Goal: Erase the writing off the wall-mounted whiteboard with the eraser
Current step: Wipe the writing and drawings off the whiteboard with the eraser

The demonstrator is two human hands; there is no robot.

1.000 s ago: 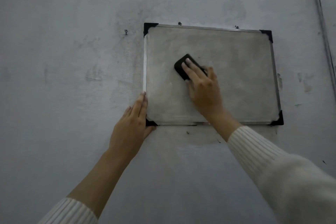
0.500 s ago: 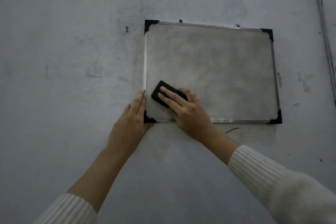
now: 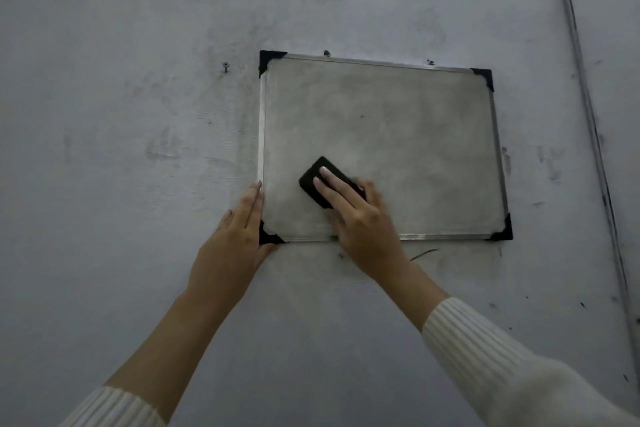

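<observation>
Nearest the camera, two cream ribbed sleeves (image 3: 491, 350) come up from the bottom corners, pushed back from bare forearms. The left hand (image 3: 230, 246) lies flat against the grey wall (image 3: 121, 149), its fingers (image 3: 254, 199) stretched out straight and together along the left edge of the whiteboard (image 3: 398, 121), the palm beside the black lower-left corner cap (image 3: 267, 236); it grips nothing. The right hand (image 3: 363, 222) reaches over the board's bottom rail and presses the black eraser (image 3: 313, 178) against the lower-left part of the board, two fingers laid flat across the eraser's back and the rest curled round its far side. The eraser sits tilted, one end pointing up and left. The board surface looks smudged grey with no readable writing, only a small dark speck near its middle. Beyond, above the frame, two small mounting screws show at the top rail, and another screw (image 3: 225, 66) sits in the wall to the upper left. A thin pipe (image 3: 585, 107) runs down the wall at far right
</observation>
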